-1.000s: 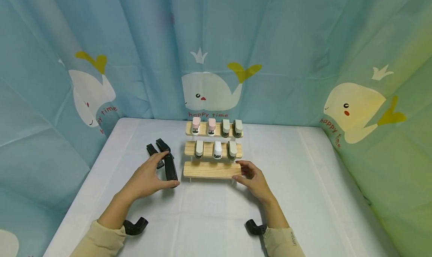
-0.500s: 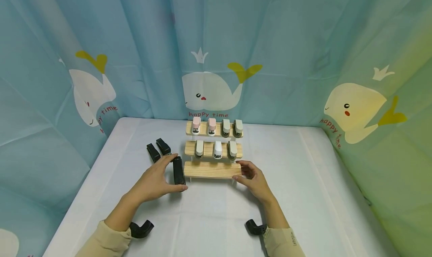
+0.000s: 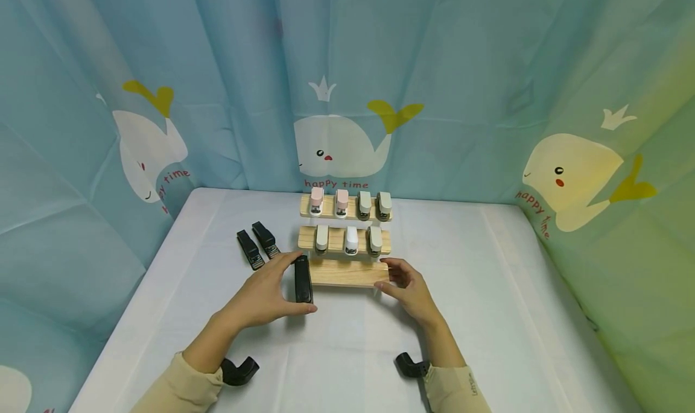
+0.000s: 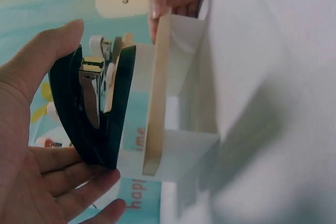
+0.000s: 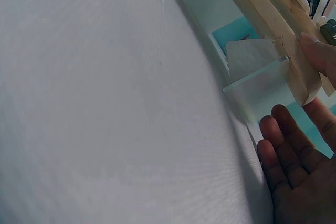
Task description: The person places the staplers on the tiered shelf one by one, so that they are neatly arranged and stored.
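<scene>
My left hand (image 3: 262, 298) holds a black stapler (image 3: 303, 280) lengthwise between thumb and fingers. In the left wrist view the stapler (image 4: 122, 111) is raised above the table, beside the lowest wooden board. That board (image 3: 350, 274) belongs to a three-tier display stand with clear supports. My right hand (image 3: 409, 291) grips the board's right end; in the right wrist view its thumb lies on the wooden edge (image 5: 302, 72) with the index finger beneath. Several small staplers stand on the upper boards: pink (image 3: 341, 202) and grey-green on top, pale and white (image 3: 351, 240) on the middle one.
Two more black staplers (image 3: 250, 249) lie side by side on the white tabletop (image 3: 488, 316), left of the stand. A blue curtain with whale prints (image 3: 342, 148) hangs behind the table. Black curved pieces (image 3: 239, 371) jut from both wrists.
My left hand has carried the black stapler rightward to the left end of the lowest board, baring the two staplers behind it. The right hand has stayed put.
</scene>
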The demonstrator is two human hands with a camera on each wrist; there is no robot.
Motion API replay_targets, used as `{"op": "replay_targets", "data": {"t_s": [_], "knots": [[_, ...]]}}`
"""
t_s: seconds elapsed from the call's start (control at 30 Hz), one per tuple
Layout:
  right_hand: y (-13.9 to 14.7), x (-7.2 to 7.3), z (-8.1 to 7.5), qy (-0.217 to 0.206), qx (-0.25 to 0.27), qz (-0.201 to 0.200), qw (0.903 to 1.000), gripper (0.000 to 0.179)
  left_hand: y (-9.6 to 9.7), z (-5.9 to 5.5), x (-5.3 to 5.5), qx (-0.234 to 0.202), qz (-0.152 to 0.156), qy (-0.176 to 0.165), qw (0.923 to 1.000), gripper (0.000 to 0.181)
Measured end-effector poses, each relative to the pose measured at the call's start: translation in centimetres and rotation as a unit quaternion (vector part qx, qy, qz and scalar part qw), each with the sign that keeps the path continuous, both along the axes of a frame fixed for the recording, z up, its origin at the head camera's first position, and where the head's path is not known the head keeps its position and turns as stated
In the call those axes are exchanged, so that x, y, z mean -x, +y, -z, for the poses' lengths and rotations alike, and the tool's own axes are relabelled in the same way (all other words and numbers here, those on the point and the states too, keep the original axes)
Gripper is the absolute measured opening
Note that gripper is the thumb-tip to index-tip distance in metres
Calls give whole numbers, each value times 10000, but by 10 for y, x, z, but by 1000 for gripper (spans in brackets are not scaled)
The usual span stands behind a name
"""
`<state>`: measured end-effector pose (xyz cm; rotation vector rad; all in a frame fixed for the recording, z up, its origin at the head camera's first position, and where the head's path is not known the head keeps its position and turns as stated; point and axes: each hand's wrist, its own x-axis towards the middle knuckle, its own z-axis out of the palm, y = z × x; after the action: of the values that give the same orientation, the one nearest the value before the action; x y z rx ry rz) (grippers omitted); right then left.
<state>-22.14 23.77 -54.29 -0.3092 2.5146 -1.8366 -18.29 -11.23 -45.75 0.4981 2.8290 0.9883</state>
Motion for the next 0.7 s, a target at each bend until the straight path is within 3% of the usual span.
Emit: {"op": "replay_targets", "data": {"t_s": [0.37,0.7], "knots": [[2,0,1,-46,117,-42,9999,55,14,8,0,-112,159,-35,9998,117],[2,0,1,18,32,-48,10000,54,32,6,-3,-91,474,-5,9988,114]]}}
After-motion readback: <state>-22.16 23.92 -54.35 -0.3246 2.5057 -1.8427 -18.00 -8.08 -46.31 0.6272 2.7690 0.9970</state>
